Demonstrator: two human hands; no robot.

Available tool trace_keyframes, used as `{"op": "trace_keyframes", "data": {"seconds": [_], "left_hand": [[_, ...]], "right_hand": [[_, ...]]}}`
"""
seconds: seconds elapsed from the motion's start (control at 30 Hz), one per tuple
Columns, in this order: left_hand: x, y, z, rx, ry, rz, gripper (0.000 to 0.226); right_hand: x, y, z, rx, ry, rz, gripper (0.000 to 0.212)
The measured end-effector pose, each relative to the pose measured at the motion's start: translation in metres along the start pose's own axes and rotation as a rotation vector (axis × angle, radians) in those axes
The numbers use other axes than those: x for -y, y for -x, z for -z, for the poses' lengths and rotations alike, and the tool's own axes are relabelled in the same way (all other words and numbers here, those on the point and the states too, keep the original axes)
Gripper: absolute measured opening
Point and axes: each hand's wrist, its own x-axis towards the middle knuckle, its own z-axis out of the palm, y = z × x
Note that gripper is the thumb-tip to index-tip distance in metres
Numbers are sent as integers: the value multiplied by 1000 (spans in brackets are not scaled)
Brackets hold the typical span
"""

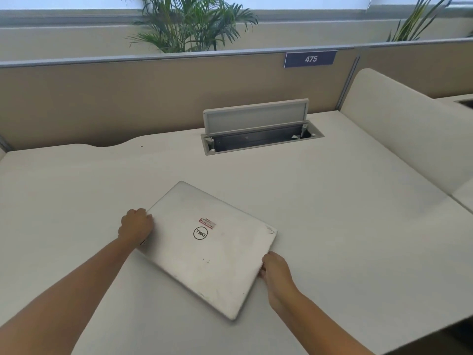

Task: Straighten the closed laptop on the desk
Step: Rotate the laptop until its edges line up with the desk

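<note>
A closed silver laptop (204, 248) with a round logo and a red sticker on its lid lies on the pale desk (345, 226), turned at an angle to the desk's edges. My left hand (136, 225) grips the laptop's left edge, fingers curled around it. My right hand (275, 270) holds the right edge, with the fingers tucked at the side of the lid. One corner points away from me, another points toward the near edge.
An open cable hatch (258, 135) with its flap raised sits in the desk behind the laptop. A beige partition (128, 98) with a "475" sign (310, 59) runs along the back. A rounded divider (409, 129) rises on the right. Plants stand behind the partition.
</note>
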Motion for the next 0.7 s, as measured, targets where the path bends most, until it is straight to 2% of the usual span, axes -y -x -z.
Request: {"op": "trace_keyframes", "data": {"seconds": [0.1, 0.23, 0.3, 0.37, 0.57, 0.7], "left_hand": [[6, -7, 0, 1, 5, -25, 38], [9, -12, -1, 3, 53, -14, 40], [9, -14, 0, 6, 103, -4, 40], [9, -16, 3, 21, 148, -17, 38], [6, -18, 10, 71, 298, 35, 31], [1, -17, 12, 105, 315, 121, 45]], "right_hand": [[-8, -9, 1, -42, -1, 21, 26], [-9, -15, -1, -75, -3, 19, 30], [-8, -17, -2, -75, -27, 7, 28], [-6, -17, -2, -57, -66, 5, 15], [5, -23, 6, -4, -244, -101, 11], [14, -21, 11, 38, -308, -150, 12]]}}
